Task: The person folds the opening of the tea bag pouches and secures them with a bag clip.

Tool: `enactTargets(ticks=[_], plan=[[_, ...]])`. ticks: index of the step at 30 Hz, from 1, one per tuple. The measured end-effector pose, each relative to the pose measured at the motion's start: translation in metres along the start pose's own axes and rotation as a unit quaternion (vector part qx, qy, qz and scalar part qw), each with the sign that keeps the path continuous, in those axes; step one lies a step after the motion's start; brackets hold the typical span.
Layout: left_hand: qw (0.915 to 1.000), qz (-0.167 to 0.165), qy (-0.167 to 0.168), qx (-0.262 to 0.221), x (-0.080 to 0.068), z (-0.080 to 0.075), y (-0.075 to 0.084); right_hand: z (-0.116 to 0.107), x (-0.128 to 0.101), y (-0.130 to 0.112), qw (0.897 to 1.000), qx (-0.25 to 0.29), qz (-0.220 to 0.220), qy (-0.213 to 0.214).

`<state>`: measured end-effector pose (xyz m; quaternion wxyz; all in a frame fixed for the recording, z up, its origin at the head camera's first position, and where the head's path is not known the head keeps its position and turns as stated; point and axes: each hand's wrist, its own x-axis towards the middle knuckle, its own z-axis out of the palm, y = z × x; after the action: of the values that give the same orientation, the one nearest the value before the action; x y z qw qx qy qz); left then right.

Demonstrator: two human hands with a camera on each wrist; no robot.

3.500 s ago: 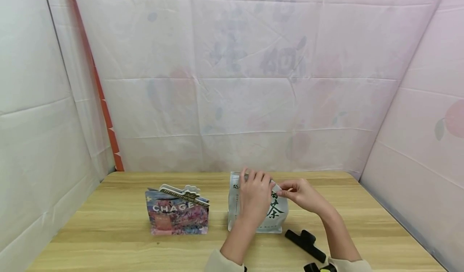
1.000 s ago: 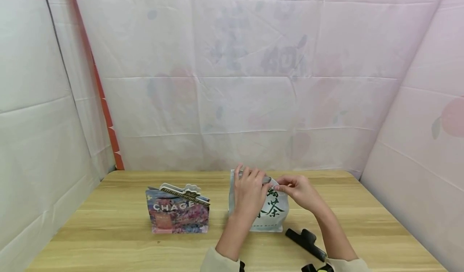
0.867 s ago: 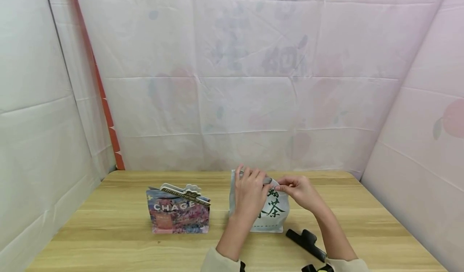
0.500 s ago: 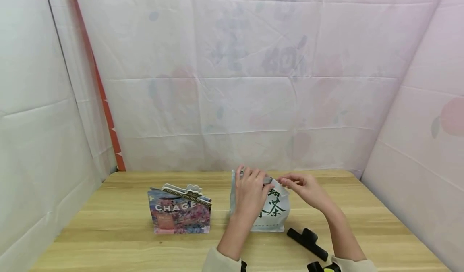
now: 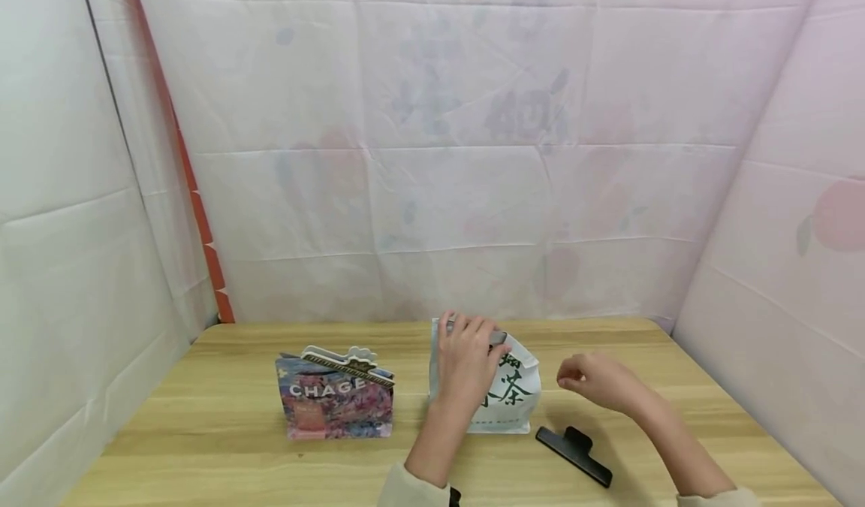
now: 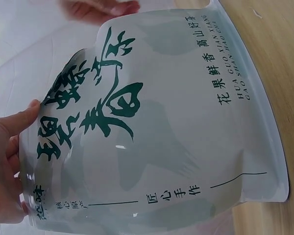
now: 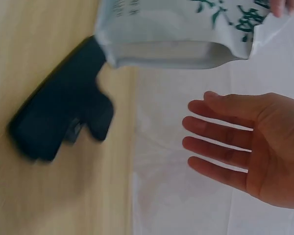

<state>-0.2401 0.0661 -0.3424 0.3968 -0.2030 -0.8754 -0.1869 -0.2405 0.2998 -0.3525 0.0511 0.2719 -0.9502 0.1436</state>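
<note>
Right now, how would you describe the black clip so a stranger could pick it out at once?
Start at the wooden table and find the white tea bag standing near its middle, gripped at the top by the left hand. The black clip lies flat on the wood just right of and in front of the bag, below the empty right hand. It is the only black thing there.

Bright, even, diffuse light – shadows on the pale wooden table stay faint. The right wrist view smears the black plastic clip with motion blur; the head view bows straight lines at its edges.
</note>
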Motion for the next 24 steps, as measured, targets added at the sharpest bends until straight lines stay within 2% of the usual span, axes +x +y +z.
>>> enactTargets(ticks=[4, 8, 11, 19, 24], plan=[[1.0, -0.001, 0.002, -0.002, 0.0, 0.0, 0.0, 0.015, -0.01, 0.011, 0.998, 0.012, -0.011, -0.058], [1.0, -0.004, 0.0, -0.003, 0.0, 0.001, -0.001, 0.029, -0.018, 0.015, 0.993, 0.023, 0.021, -0.112], [1.0, -0.006, -0.005, -0.005, 0.0, 0.001, -0.001, 0.035, -0.021, 0.017, 0.99, 0.032, 0.031, -0.136], [0.9998, -0.01, -0.012, -0.009, -0.001, 0.001, -0.002, 0.038, -0.02, 0.02, 0.989, 0.056, 0.001, -0.134], [0.9998, -0.01, -0.012, -0.013, -0.001, 0.001, -0.001, 0.036, -0.022, 0.022, 0.989, 0.077, 0.01, -0.127]])
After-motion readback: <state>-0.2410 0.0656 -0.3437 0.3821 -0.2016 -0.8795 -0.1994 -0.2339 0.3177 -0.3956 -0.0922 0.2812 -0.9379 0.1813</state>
